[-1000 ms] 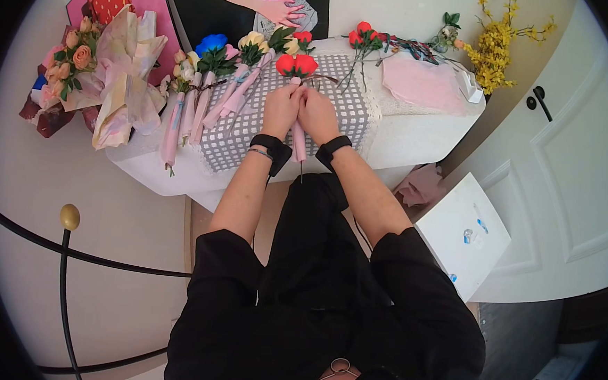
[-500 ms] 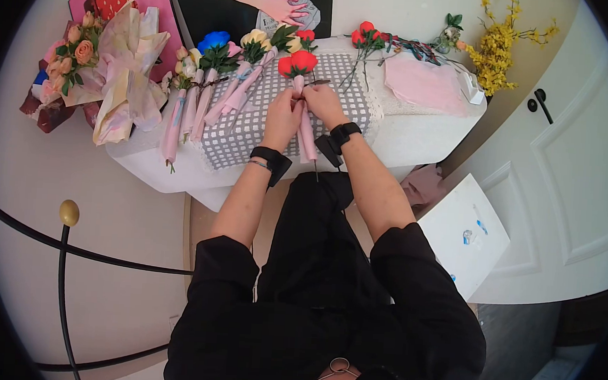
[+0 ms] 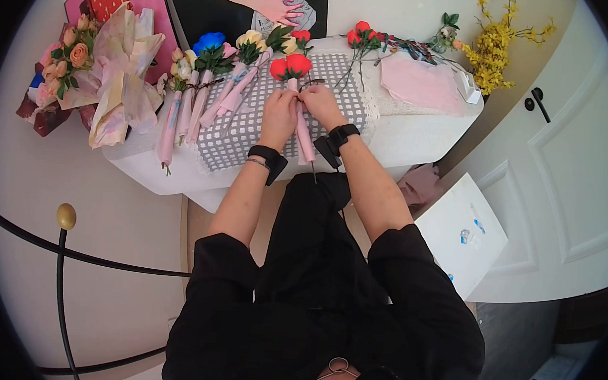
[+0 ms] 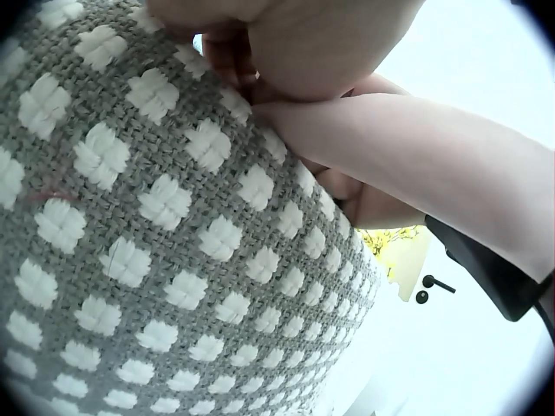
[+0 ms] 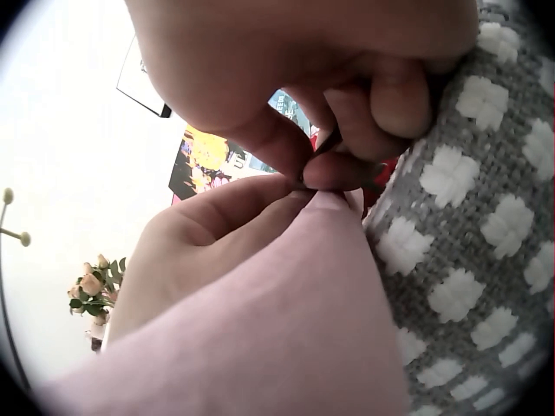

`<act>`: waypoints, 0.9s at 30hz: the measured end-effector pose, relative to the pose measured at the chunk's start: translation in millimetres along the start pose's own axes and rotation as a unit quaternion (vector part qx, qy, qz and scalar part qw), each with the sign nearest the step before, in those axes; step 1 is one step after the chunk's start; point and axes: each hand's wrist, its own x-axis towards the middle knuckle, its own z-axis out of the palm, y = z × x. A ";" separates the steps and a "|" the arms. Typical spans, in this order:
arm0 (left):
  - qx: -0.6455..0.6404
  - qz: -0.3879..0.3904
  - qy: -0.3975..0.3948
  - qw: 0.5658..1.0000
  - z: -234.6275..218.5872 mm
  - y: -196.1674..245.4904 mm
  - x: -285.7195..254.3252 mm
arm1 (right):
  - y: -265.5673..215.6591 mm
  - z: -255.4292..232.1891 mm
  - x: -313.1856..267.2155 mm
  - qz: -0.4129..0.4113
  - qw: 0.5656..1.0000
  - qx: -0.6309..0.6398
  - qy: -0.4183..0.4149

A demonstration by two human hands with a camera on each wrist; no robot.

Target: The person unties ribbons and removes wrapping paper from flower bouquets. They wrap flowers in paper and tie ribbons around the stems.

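We are pinching the pink-wrapped flower [image 3: 300, 120] just below its red blooms with both hands: the left hand [image 3: 279, 113] is curling around the wrapper from the left, the right hand [image 3: 321, 104] is nipping it with thumb and fingers [image 5: 347, 169] from the right. The flower is lying on the grey checked mat [image 3: 252, 127], stem end pointing toward us. The mat is covering the white table [image 3: 404, 144]. Other wrapped flowers [image 3: 183, 109] are lying in a row to the left.
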 end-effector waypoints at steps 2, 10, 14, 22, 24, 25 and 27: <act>-0.010 -0.021 -0.002 1.000 -0.2 1.4 0.2 | -0.1 0.4 -2.9 -0.016 1.000 -0.011 0.011; -0.048 -0.171 -0.132 0.975 2.2 -11.9 11.3 | -2.3 1.5 -13.8 -0.077 0.992 -0.080 0.057; -0.012 -0.133 -0.174 0.976 -2.4 -14.5 14.4 | -1.9 4.2 -17.9 -0.095 0.989 -0.073 0.087; -0.072 -0.184 -0.314 0.929 -28.4 -15.7 28.2 | 0.3 5.4 -19.0 -0.102 0.989 -0.043 0.102; -0.135 -0.180 -0.350 0.909 -32.3 -16.7 29.6 | -0.6 5.2 -19.0 -0.090 0.990 -0.028 0.102; -0.136 -0.180 -0.350 0.909 -32.8 -17.5 29.1 | -0.6 4.4 -19.2 -0.090 0.990 -0.029 0.102; -0.188 -0.165 -0.339 0.907 -32.4 -22.2 26.3 | -3.8 2.1 -21.0 -0.065 0.994 0.014 0.087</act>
